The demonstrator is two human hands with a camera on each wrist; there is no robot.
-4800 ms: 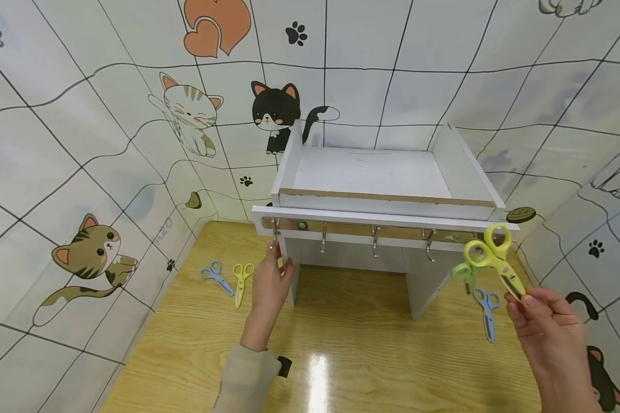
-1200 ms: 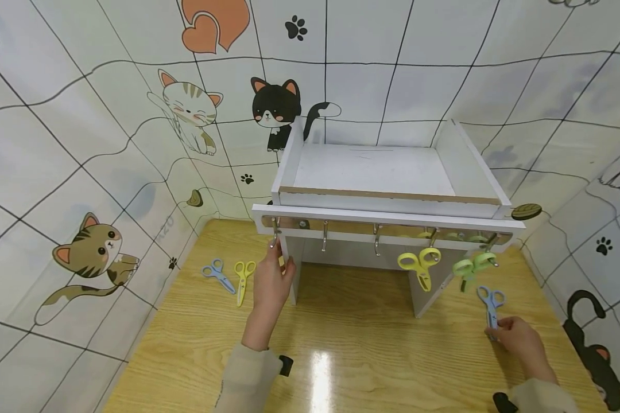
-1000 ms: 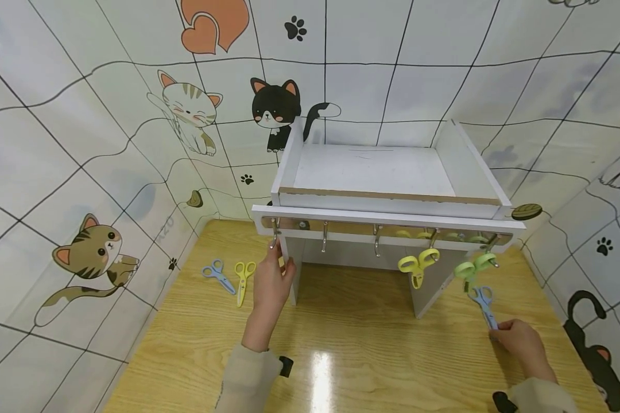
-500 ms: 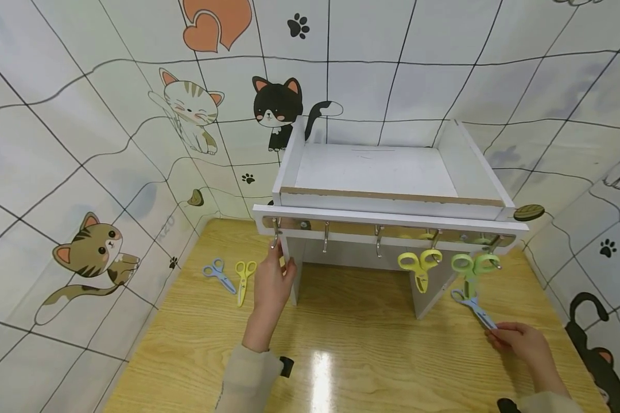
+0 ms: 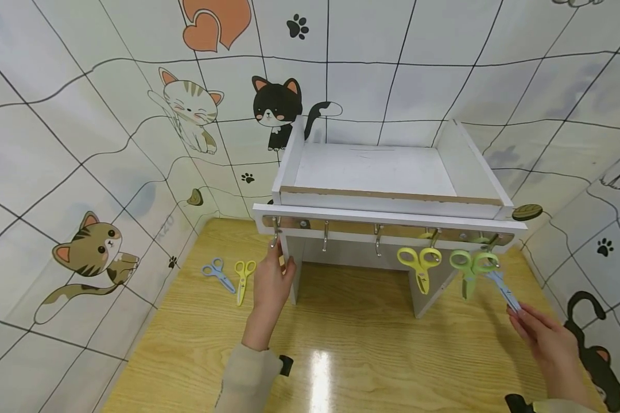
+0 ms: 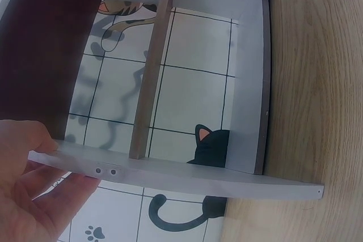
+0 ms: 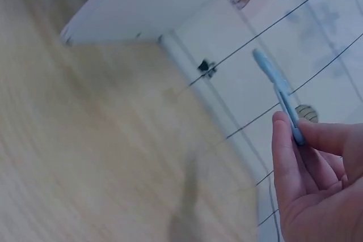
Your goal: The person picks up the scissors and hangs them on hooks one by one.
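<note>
My left hand (image 5: 271, 281) grips the left side panel of a white hook shelf (image 5: 377, 172); in the left wrist view the thumb and fingers (image 6: 68, 202) wrap the panel's edge. Between thumb and fingers, my right hand (image 5: 553, 344) pinches blue scissors (image 5: 505, 291) by the blade end. Their handles point up, close to the rightmost hook and partly hidden by green scissors (image 5: 468, 275) hanging there. Seen from the right wrist, the blue scissors (image 7: 278, 83) are nearly edge-on and above the table. Yellow scissors (image 5: 422, 272) hang from the neighbouring hook to the left.
On the wooden table (image 5: 361, 344), blue scissors (image 5: 220, 277) and yellow scissors (image 5: 241, 284) lie left of the shelf. Bare metal hooks (image 5: 325, 236) line the rail's left and middle. A cat-print wall covering (image 5: 108, 189) encloses the table behind and at both sides.
The yellow scissors passed from my right hand to a hook. Since then that hand has picked the blue scissors off the table and raised them beside the green pair. My left hand stays put.
</note>
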